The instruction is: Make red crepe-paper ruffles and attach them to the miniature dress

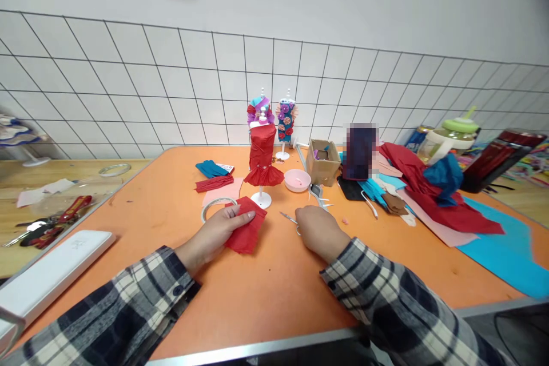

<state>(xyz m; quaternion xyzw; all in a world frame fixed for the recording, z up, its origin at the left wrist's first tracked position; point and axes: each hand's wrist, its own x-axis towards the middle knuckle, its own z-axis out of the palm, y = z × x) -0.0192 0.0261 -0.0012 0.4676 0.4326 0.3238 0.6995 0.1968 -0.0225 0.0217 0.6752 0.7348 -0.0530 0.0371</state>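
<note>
My left hand (218, 231) pinches a folded piece of red crepe paper (249, 234), thumb on top. Partly behind it lies a roll of tape (207, 210). My right hand (319, 229) is curled over small scissors (288, 218) low above the table; their blades point left, and most of the fingers are hidden under the hand. Just beyond both hands stands a mini dress form (262, 148) on a white base, wearing a red crepe paper dress with a flared skirt.
Behind stand two more decorated dress forms (287, 120). A pink bowl (297, 180), a cardboard box (323, 162) and a phone (360, 151) are near the back. Blue and red crepe strips (214, 183) lie at left. Coloured paper (441, 200) and a tumbler (500, 157) occupy the right. A white power bank (60, 274) lies front left.
</note>
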